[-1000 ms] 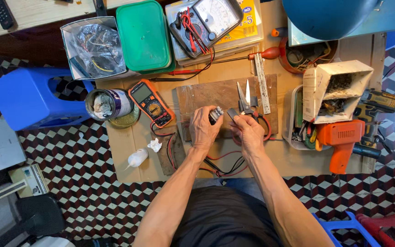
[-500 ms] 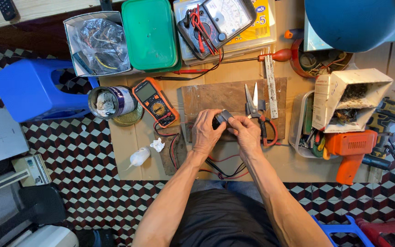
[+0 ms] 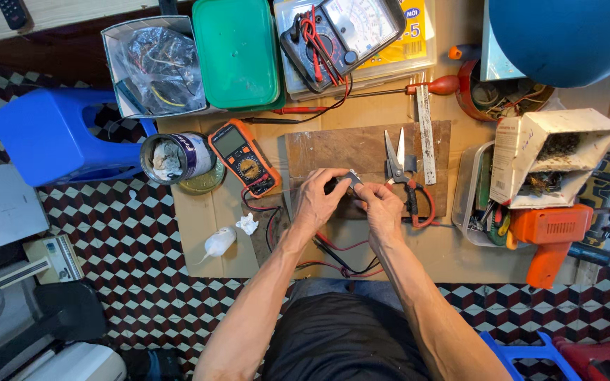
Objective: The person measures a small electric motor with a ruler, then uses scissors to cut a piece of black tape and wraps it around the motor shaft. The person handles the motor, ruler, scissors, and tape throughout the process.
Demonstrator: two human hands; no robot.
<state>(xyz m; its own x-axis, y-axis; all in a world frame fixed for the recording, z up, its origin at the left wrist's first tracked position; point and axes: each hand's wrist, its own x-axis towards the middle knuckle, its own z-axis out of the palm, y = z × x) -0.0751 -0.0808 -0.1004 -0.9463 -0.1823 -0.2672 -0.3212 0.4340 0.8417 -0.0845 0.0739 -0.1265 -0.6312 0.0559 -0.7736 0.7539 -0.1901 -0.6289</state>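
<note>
My left hand [image 3: 317,201] and my right hand [image 3: 381,209] meet over a brown wooden board [image 3: 347,149], both gripping one small dark grey part [image 3: 348,180] between the fingertips. The part is mostly hidden by my fingers. Red and black wires [image 3: 333,252] trail from under my hands toward me. Scissors with red-and-black handles [image 3: 402,169] lie on the board just right of my right hand. An orange digital multimeter [image 3: 243,156] lies to the left of my left hand.
A metal can [image 3: 175,156], green lidded box [image 3: 237,53], analog meter [image 3: 340,35], steel ruler [image 3: 426,134], red-handled screwdriver [image 3: 418,89], orange drill [image 3: 549,236] and an open carton [image 3: 552,155] surround the cardboard work surface. A blue stool [image 3: 54,134] stands at the left.
My hands stay together on the small part over the board; the fingers have shifted slightly around it. The view has drifted a little.
</note>
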